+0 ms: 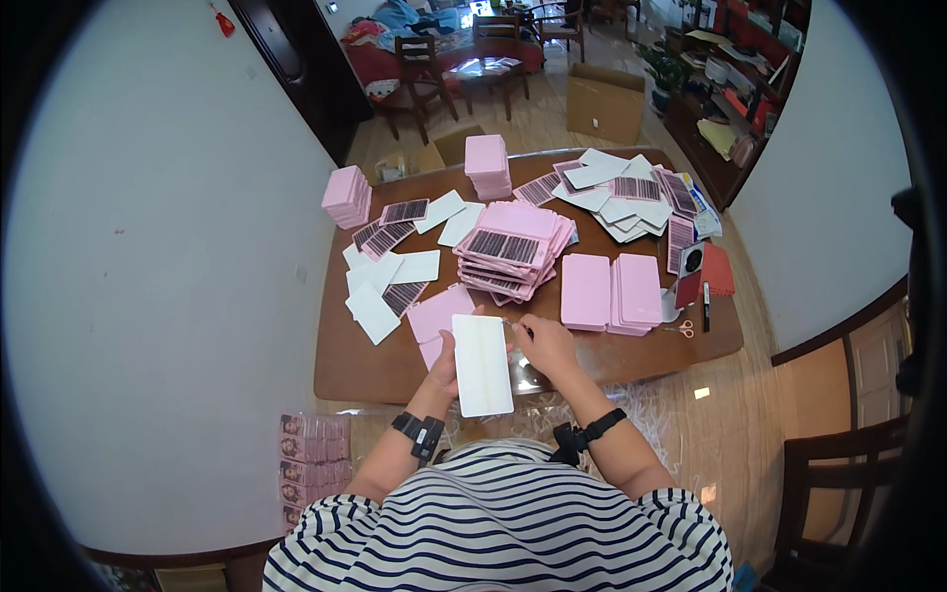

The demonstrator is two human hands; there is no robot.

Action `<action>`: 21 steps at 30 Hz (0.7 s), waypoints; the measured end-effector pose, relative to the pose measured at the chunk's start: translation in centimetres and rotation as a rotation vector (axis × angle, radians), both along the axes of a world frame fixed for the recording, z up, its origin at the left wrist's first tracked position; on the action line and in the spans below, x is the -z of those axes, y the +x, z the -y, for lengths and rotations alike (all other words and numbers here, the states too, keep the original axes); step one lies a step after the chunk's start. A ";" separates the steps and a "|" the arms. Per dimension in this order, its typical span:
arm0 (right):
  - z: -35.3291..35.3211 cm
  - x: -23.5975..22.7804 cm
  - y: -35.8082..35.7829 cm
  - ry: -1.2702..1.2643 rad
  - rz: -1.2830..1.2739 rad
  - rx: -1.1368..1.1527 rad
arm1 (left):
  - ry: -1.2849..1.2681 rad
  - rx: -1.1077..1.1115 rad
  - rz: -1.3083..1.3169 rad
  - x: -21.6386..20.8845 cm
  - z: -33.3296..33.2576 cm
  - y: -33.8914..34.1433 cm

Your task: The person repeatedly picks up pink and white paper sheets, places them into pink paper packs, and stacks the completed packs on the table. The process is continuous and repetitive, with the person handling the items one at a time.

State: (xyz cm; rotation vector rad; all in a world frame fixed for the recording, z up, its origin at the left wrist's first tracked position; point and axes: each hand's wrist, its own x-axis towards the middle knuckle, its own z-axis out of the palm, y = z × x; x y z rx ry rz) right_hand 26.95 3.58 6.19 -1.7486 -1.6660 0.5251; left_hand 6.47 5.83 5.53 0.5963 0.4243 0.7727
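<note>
My left hand [446, 366] is closed on the left edge of a white rectangular card [483, 367] with rounded corners, held in front of me over the near table edge. At the card's upper right corner, the fingers of my right hand [548, 345] are pinched together. Something small and dark shows at those fingertips, too small to name. An open pink case [434, 314] lies on the table just behind my left hand. Farther back stands a messy stack of pink cases [513, 219], topped by a card with dark stripes [502, 247].
Pink boxes [585, 292] are piled at right, beside scissors [683, 329], a black pen [706, 308] and a red notebook [719, 268]. White cards [375, 314] and striped cards lie scattered left. Another heap [631, 209] is at back right. Two pink stacks [486, 166] stand behind.
</note>
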 end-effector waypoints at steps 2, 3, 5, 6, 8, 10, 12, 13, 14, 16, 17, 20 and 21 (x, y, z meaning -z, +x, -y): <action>-0.2 0.2 0.0 -0.023 0.031 0.015 | 0.012 -0.004 0.011 -0.1 0.0 0.1; -0.3 0.2 0.0 -0.023 0.038 0.022 | 0.010 -0.004 0.026 -0.2 0.0 0.2; -0.4 0.1 -0.2 -0.026 0.059 0.035 | 0.011 -0.009 0.040 -0.2 -0.1 0.2; -0.4 0.0 -0.3 -0.013 0.047 0.028 | 0.011 0.002 0.055 -0.2 -0.2 0.1; -0.5 -0.3 -0.4 0.003 0.038 0.031 | 0.033 0.001 0.065 -0.1 -0.3 0.1; -0.4 -0.6 -0.5 -0.006 -0.015 0.000 | 0.015 0.001 0.089 0.2 -0.5 0.1; -0.4 -0.6 -0.4 -0.057 -0.070 -0.037 | 0.016 -0.009 0.105 0.7 -0.7 -0.1; -0.1 -0.5 -0.2 -0.065 -0.110 -0.093 | 0.005 0.001 0.092 1.0 -0.9 -0.2; 0.3 -0.2 0.1 -0.087 -0.146 -0.141 | 0.001 0.010 0.097 1.3 -1.1 -0.4; 1.4 0.9 1.1 -0.113 -0.119 -0.253 | 0.007 -0.028 0.057 1.8 -1.9 -1.4; 2.4 1.8 2.0 -0.101 -0.068 -0.320 | 0.015 -0.072 0.011 1.9 -2.5 -2.3; 6.9 4.5 5.8 -0.446 0.350 -0.530 | 0.011 -0.156 -0.041 2.1 -3.6 -5.2; 8.0 5.4 6.6 -0.621 0.499 -0.564 | 0.016 -0.165 -0.050 2.3 -3.8 -5.9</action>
